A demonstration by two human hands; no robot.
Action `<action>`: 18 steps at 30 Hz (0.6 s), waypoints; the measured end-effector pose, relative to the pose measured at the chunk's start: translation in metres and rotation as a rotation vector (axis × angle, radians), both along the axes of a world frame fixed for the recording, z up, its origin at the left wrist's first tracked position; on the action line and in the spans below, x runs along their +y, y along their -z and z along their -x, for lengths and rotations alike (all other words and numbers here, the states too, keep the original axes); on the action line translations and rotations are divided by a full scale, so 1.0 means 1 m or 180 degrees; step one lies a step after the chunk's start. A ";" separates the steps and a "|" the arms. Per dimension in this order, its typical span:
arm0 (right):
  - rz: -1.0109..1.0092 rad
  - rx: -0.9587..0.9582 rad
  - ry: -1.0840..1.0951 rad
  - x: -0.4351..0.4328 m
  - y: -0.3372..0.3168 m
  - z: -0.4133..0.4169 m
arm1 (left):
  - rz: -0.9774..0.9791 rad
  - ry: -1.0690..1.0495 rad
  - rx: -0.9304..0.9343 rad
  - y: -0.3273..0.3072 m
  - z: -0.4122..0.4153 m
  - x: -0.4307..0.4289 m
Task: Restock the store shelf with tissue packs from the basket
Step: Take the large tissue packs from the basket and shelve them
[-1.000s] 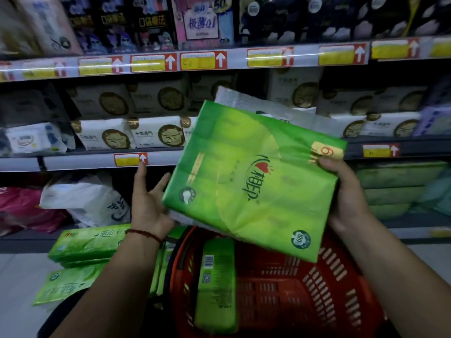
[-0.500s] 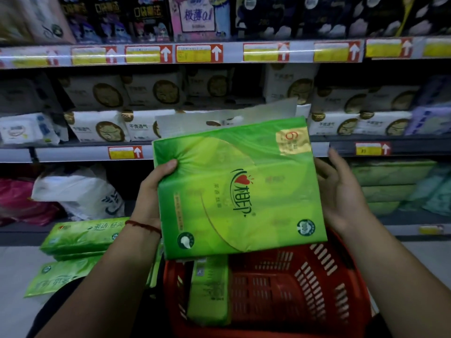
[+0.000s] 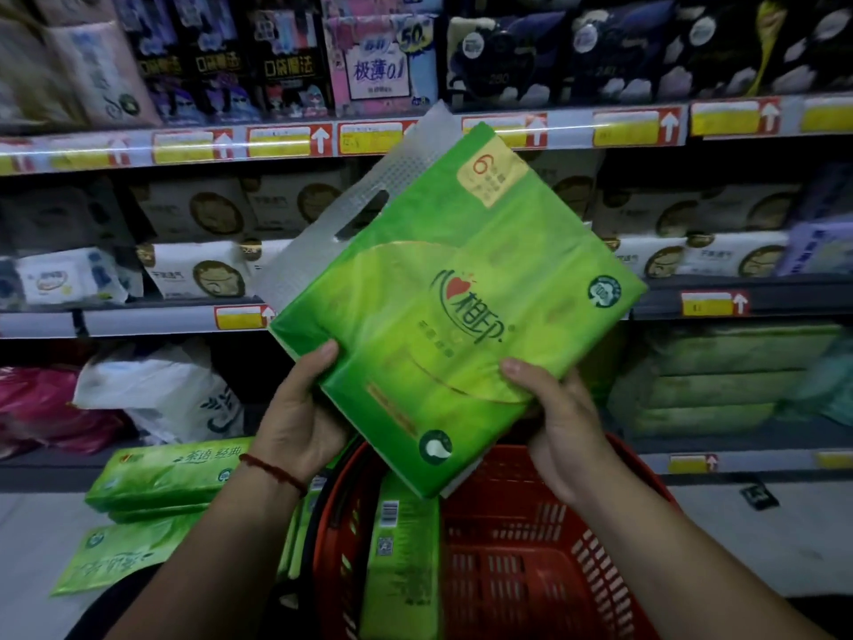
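A flat green plastic-wrapped tissue pack (image 3: 452,316) is held in the air straight above the red slotted plastic basket (image 3: 517,561). It is tilted, with one corner pointing down at the basket and its clear carry-handle flap (image 3: 351,210) pointing up and away from it.

Both hands grasp the pack. The left hand (image 3: 300,422) pinches its lower-left edge, thumb on the printed face and fingers behind. The right hand (image 3: 563,436) grips the lower-right edge in the same way. Holding it low on both sides probably steadies a soft, floppy pack and leaves the far end free to enter a shelf first.

Beyond the basket and to its right, a low shelf carries a stack of dim green packs (image 3: 720,385) lying flat. They look like the same product, so that is the likely destination, and the tilt suggests the pack is being lined up to lie as they do.

Inside the basket, against its left wall, a second green tissue pack (image 3: 401,556) stands on edge with its barcode facing up, so restocking is not finished. Just left of the basket, a few more green packs (image 3: 166,478) lie flat on the floor.
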State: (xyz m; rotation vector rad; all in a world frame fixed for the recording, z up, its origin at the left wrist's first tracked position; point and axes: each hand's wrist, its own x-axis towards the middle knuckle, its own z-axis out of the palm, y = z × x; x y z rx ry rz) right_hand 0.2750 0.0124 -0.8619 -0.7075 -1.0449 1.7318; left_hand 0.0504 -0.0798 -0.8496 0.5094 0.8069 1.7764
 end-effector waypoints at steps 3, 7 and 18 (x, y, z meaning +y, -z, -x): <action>-0.0040 0.0016 0.0282 0.014 -0.004 -0.019 | -0.0145 0.0261 -0.0033 0.001 0.001 0.001; -0.0154 -0.0196 0.0306 0.034 -0.009 -0.037 | -0.0160 0.0399 0.0169 0.004 0.002 0.005; -0.0157 -0.0805 0.0212 0.039 0.003 -0.052 | 0.0831 0.0903 0.1446 0.026 -0.022 0.024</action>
